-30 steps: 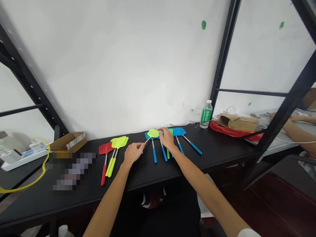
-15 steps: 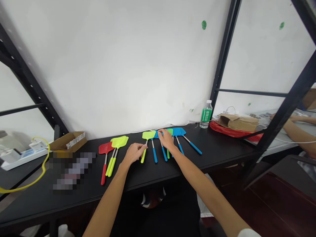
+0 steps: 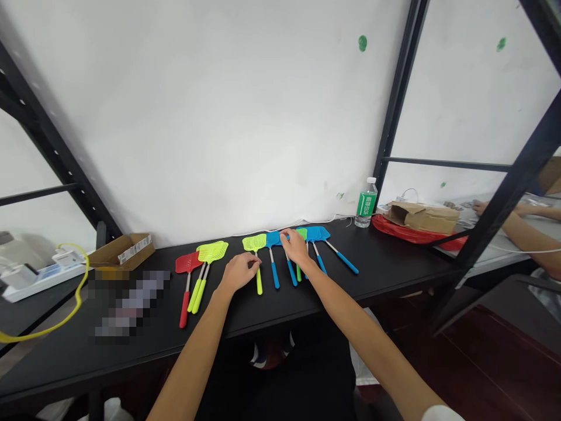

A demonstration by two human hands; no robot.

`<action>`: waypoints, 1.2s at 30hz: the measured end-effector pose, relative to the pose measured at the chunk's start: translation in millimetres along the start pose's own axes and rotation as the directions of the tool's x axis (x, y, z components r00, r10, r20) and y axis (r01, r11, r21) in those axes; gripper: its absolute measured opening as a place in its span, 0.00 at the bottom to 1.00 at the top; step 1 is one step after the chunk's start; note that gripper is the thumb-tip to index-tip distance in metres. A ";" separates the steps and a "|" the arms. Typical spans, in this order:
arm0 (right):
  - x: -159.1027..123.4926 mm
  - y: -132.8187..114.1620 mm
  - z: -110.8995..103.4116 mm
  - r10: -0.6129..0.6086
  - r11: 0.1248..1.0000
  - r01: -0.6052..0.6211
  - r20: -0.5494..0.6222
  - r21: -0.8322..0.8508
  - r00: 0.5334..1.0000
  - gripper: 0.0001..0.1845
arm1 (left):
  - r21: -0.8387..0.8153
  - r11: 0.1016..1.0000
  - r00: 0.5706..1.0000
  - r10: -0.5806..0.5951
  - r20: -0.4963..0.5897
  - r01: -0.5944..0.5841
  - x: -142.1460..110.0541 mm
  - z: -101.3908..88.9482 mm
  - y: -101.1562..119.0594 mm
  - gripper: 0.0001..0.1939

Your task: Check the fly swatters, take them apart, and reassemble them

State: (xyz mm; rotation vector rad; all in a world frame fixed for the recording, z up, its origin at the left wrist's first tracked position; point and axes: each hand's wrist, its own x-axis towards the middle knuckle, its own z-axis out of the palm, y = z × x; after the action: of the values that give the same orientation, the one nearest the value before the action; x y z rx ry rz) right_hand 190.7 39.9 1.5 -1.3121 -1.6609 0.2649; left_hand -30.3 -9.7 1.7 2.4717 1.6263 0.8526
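Observation:
My left hand (image 3: 239, 272) is closed at the thin shaft of a yellow-green fly swatter (image 3: 254, 242). Its thumb and fingertips meet on the shaft, and the handle points toward me. My right hand (image 3: 294, 245) pinches at the head of a blue fly swatter (image 3: 291, 275), partly covering it. Just left of that lies another blue fly swatter (image 3: 274, 273). A green fly swatter (image 3: 302, 233) shows behind my right hand, overlapped by more blue fly swatters (image 3: 322, 234) on the right. Apart at the left are a red fly swatter (image 3: 187, 263) and two yellow-green fly swatters (image 3: 213, 251).
The black table (image 3: 377, 257) runs along a white wall. A water bottle (image 3: 366, 204) stands by the rack post. A cardboard box (image 3: 127, 250) and a power strip (image 3: 48, 278) are at left. Another person's arm (image 3: 530, 240) shows at far right, beyond an opened carton (image 3: 423, 218).
The yellow-green fly swatter by my left hand has shifted left and turned, its head now apart from the blue head beside it. My right hand has stayed in place.

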 end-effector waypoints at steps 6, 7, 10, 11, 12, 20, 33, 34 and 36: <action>-1.7 -2.5 -1.7 0.002 1.000 -0.002 0.026 -0.001 1.000 0.15 | 0.085 0.996 0.999 -0.003 0.046 -0.001 -1.2 -0.7 -1.5 0.14; -1.9 -2.9 -2.0 0.004 1.000 -0.004 0.029 -0.003 1.000 0.15 | 0.091 0.996 0.999 -0.002 0.047 -0.002 -1.1 -0.1 -2.1 0.14; -2.2 -3.2 -2.4 0.004 1.000 -0.003 0.032 -0.006 0.999 0.15 | 0.102 0.995 0.999 0.000 0.045 -0.005 -0.8 2.1 -3.1 0.14; -2.2 -3.0 -2.3 0.002 1.000 -0.001 0.033 -0.004 0.999 0.15 | 0.101 0.995 0.999 0.003 0.044 -0.008 -0.8 2.5 -3.0 0.14; -2.2 -2.7 -2.2 0.000 1.000 0.000 0.034 0.000 0.999 0.15 | 0.100 0.995 0.999 0.008 0.039 -0.012 -0.7 2.5 -2.6 0.15; -1.2 0.1 0.4 -0.010 1.000 0.010 0.034 0.011 0.999 0.15 | 0.243 0.895 0.905 -0.294 -0.306 0.373 -2.0 -7.1 -5.4 0.16; -1.3 -0.1 0.4 -0.009 1.000 0.008 0.044 0.019 0.999 0.16 | 0.241 0.775 0.807 -0.525 -0.270 0.585 -3.3 -8.4 -9.1 0.13; -1.4 -0.1 0.4 -0.007 1.000 0.006 0.044 0.017 0.999 0.16 | 0.247 0.781 0.816 -0.519 -0.253 0.573 -3.2 -8.0 -9.3 0.13; -1.4 -0.1 0.5 -0.005 1.000 0.004 0.041 0.011 0.999 0.15 | 0.250 0.811 0.845 -0.476 -0.244 0.528 -2.9 -7.4 -9.0 0.13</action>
State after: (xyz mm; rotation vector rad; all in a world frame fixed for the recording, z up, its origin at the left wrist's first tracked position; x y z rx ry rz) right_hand 190.2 38.9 0.5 -1.3023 -1.6942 0.2995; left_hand -42.1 -10.0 3.7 1.9763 2.4903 0.7884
